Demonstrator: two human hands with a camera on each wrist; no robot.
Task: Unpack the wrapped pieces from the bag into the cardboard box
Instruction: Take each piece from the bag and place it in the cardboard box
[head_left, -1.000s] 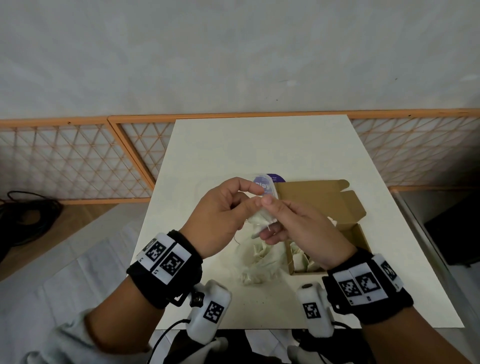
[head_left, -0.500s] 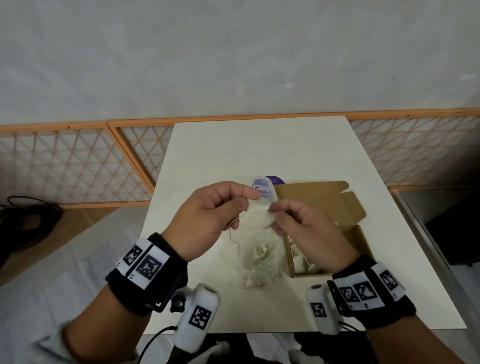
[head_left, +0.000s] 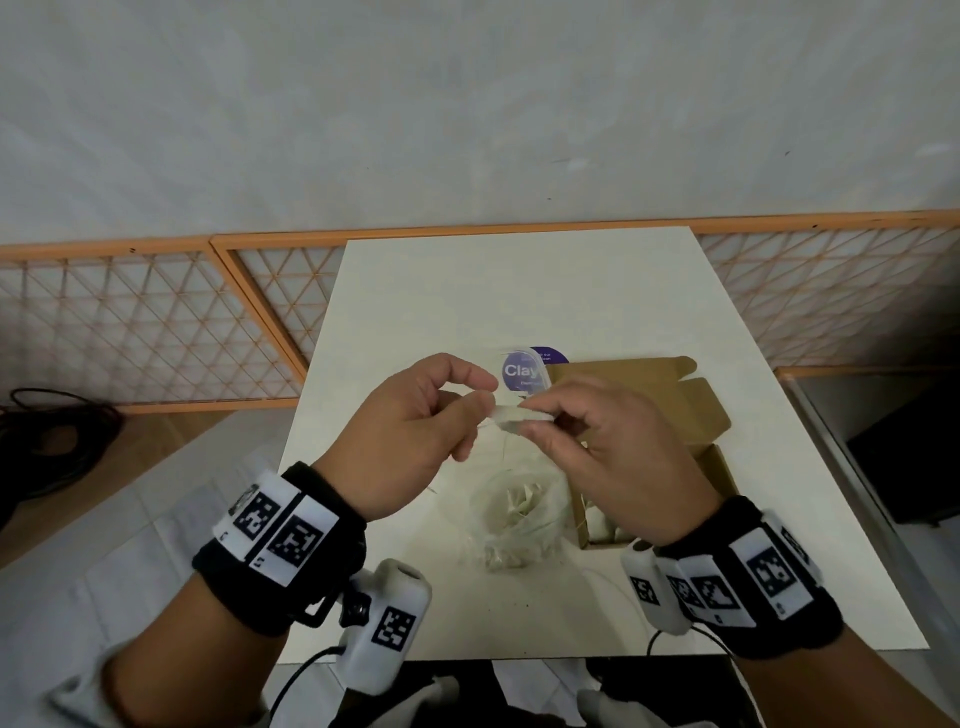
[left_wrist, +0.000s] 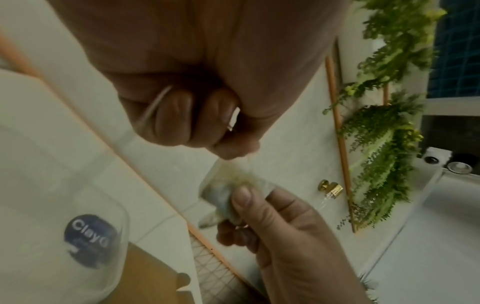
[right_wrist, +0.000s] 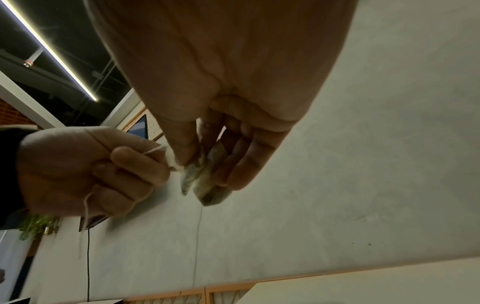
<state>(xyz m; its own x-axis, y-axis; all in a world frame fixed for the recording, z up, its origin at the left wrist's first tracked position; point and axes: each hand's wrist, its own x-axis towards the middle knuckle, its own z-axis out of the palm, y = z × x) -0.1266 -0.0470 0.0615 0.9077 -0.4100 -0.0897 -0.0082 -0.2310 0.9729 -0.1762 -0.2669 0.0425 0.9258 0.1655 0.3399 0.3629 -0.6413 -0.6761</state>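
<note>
A small pale wrapped piece (head_left: 511, 415) with a thin string hangs above the table between both hands. My right hand (head_left: 527, 415) pinches the wrapped piece (right_wrist: 205, 185) between thumb and fingers. My left hand (head_left: 485, 393) has its fingers curled and pinches the string (right_wrist: 153, 151) at the piece's left end; a loose strand (right_wrist: 198, 236) dangles below. The clear plastic bag (head_left: 514, 514) lies under the hands with several pale pieces inside, its purple label (head_left: 524, 371) standing up behind. To the right, the open cardboard box (head_left: 722, 467) holds several pieces, largely hidden by my right hand.
The white table (head_left: 519, 291) stands against an orange lattice fence (head_left: 156, 322). The box's flap (head_left: 649, 395) is folded open toward the back. Black cables (head_left: 57, 431) lie on the floor at the left. A dark object (head_left: 904, 467) sits beyond the table's right edge.
The hands have drawn slightly apart, and the piece is now stretched sideways between them just above the bag. My left wrist has dropped back toward me.
</note>
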